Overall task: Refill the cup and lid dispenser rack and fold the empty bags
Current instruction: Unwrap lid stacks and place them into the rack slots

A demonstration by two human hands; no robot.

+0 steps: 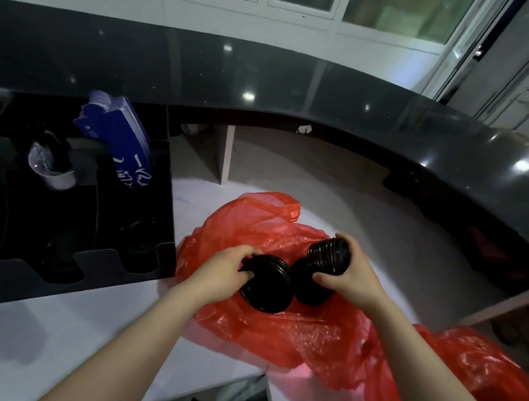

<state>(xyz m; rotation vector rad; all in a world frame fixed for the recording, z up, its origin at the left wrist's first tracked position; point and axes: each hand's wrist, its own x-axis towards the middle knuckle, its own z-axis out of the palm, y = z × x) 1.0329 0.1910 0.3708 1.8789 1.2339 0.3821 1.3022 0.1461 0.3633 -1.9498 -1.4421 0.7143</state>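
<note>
Over a crumpled red plastic bag (263, 229) on the white counter, my left hand (221, 269) grips a short stack of black lids (269, 282). My right hand (348, 271) holds a second, longer stack of black lids (327, 256) just to the right. A further black lid stack (307, 289) lies between them on the bag. The black dispenser rack (59, 211) stands to the left, with a stack of blue cups (122, 143) and a white cup stack (50, 164) in its slots.
A second red bag (473, 379) hangs over the counter's edge at the lower right. The dark raised countertop (334, 86) curves around the back and right. The white counter surface (30, 332) stretches in front of the rack.
</note>
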